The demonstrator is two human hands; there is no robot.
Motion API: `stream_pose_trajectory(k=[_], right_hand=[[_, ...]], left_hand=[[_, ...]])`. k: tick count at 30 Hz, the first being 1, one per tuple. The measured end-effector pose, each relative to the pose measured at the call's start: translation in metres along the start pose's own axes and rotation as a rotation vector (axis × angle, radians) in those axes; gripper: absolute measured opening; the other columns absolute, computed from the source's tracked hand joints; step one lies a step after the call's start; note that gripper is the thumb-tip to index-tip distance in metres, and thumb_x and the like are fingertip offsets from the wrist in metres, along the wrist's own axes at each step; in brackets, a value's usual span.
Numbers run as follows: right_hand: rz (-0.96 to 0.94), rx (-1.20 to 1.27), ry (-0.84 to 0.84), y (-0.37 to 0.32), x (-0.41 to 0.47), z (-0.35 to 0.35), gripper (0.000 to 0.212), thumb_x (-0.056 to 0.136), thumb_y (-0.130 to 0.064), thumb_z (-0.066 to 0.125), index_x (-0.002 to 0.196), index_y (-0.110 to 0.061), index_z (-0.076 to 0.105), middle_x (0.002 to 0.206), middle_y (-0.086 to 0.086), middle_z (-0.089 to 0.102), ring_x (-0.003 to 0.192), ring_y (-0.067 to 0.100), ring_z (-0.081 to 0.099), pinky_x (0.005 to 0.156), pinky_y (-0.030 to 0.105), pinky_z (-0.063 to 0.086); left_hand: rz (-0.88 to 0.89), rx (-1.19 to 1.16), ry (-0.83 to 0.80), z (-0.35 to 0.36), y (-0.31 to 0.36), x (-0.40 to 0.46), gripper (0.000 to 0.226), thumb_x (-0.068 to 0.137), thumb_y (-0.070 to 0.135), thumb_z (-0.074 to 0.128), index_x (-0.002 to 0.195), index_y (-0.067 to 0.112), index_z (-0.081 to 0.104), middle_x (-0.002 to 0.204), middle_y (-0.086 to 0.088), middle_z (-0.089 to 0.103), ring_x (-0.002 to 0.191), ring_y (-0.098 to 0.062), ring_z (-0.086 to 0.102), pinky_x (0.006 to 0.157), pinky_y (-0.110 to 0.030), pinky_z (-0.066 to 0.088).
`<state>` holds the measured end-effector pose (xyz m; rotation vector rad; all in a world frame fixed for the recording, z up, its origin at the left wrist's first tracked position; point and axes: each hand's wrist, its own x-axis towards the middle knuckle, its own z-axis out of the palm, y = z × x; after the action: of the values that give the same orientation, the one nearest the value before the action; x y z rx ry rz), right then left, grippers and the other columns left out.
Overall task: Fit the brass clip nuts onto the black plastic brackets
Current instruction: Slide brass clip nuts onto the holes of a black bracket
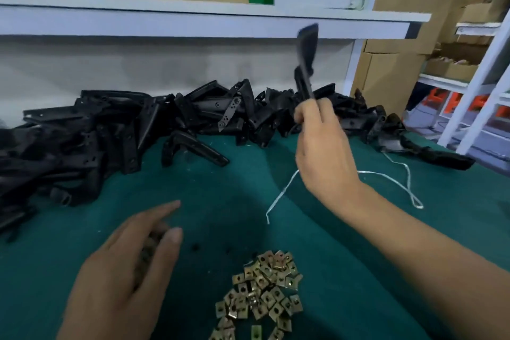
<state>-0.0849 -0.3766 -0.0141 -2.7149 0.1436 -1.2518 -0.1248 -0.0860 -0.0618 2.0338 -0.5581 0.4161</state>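
Two hands are in view. Right hand [321, 143] is raised above the green surface [226, 196], fingers curled round the lower end of one black bracket [305, 61], which stands nearly upright and blurred. Left hand [129, 265] hovers low at the near left, fingers loosely extended; something small and brownish shows under its fingers, though I cannot tell whether it holds a nut. Dozens of brackets lie in a pile [110, 130] along the far edge of the surface (too tangled to count), and one lies apart [193, 150] just in front of it. Nuts [262, 292] sit in a heap at the near middle, roughly forty or more. One white string [397, 182] trails across the surface on the right, partly behind the right wrist.
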Motion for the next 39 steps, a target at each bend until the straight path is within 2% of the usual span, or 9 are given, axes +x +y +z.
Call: stream_pose_trajectory(k=[3,5,7,10,13,16,29,35,39], right_hand=[[-0.086,0.370,-0.286,-0.066,-0.026,-0.035,0.035,0.098,-0.045,0.056,0.132,-0.046,0.047,0.107,-0.017,0.059,0.081,0.015,0.058,0.061,0.041,0.050],[-0.237,0.509,-0.570,-0.103,-0.048,-0.041,0.054,0.091,-0.070,0.046,0.142,-0.060,0.032,0.124,-0.020,0.059,0.104,0.010,0.060,0.085,0.041,0.054],[-0.463,0.427,-0.672,-0.119,-0.070,-0.038,0.059,0.097,-0.059,0.048,0.151,-0.054,0.024,0.153,-0.010,0.045,0.129,0.018,0.050,0.105,0.047,0.048],[-0.814,0.265,-0.599,-0.109,-0.081,-0.039,0.059,0.099,-0.022,0.047,0.153,-0.045,0.039,0.176,0.008,0.002,0.139,0.030,0.049,0.106,0.041,0.051],[-0.587,0.509,-0.654,-0.083,-0.074,-0.041,0.049,0.106,-0.031,0.060,0.153,-0.038,0.045,0.165,-0.014,0.035,0.130,0.007,0.057,0.107,0.027,0.051],[-0.499,0.522,-0.822,-0.063,-0.070,-0.038,0.028,0.098,-0.042,0.074,0.122,-0.026,0.075,0.118,-0.015,0.066,0.112,0.004,0.059,0.099,0.029,0.048],[-0.314,0.525,-1.004,-0.055,-0.067,-0.026,0.003,0.097,-0.025,0.076,0.097,-0.026,0.072,0.098,-0.012,0.066,0.101,0.010,0.060,0.091,0.031,0.049],[-0.292,0.594,-1.202,-0.048,-0.068,-0.035,0.058,0.071,-0.049,0.094,0.123,-0.051,0.067,0.129,-0.023,0.053,0.132,-0.001,0.046,0.108,0.014,0.034],[-0.284,0.621,-1.064,-0.052,-0.073,-0.024,0.027,0.081,-0.038,0.090,0.104,-0.036,0.077,0.115,-0.017,0.057,0.122,0.004,0.052,0.103,0.019,0.040]], left_hand=[[-0.249,-0.601,0.024,-0.001,0.006,0.007,0.101,0.061,0.082,0.063,0.146,0.029,0.051,0.108,-0.004,0.075,0.089,-0.021,0.069,0.075,-0.046,0.058],[-0.162,-0.717,0.177,0.003,0.020,0.001,0.091,0.076,0.064,0.071,0.152,0.021,0.043,0.120,-0.002,0.075,0.100,-0.016,0.072,0.076,-0.034,0.062],[-0.118,-0.676,0.294,0.006,0.029,-0.012,0.062,0.092,0.052,0.069,0.145,0.023,0.056,0.122,0.013,0.073,0.108,-0.005,0.070,0.083,-0.016,0.057],[-0.227,-0.631,0.329,0.000,0.009,-0.014,0.038,0.094,0.052,0.061,0.126,0.034,0.070,0.116,0.011,0.075,0.108,-0.010,0.071,0.086,-0.022,0.058],[-0.374,-0.612,0.319,-0.011,-0.019,0.000,0.028,0.099,0.049,0.060,0.109,0.024,0.067,0.098,0.005,0.077,0.094,-0.018,0.074,0.085,-0.049,0.059],[-0.451,-0.797,0.243,-0.016,-0.035,0.006,0.021,0.107,0.030,0.053,0.126,0.032,0.061,0.095,-0.014,0.075,0.091,-0.037,0.075,0.075,-0.051,0.058],[-0.351,-0.754,0.072,-0.010,-0.029,0.001,0.027,0.106,0.026,0.055,0.123,0.044,0.065,0.080,-0.013,0.064,0.058,-0.029,0.057,0.051,-0.037,0.049],[-0.376,-0.705,0.102,-0.010,-0.038,0.002,0.023,0.105,0.028,0.057,0.124,0.039,0.064,0.080,-0.012,0.065,0.057,-0.030,0.058,0.051,-0.037,0.050],[-0.374,-0.694,0.103,-0.009,-0.037,0.002,0.023,0.105,0.028,0.058,0.123,0.039,0.065,0.079,-0.012,0.065,0.057,-0.030,0.058,0.051,-0.036,0.050]])
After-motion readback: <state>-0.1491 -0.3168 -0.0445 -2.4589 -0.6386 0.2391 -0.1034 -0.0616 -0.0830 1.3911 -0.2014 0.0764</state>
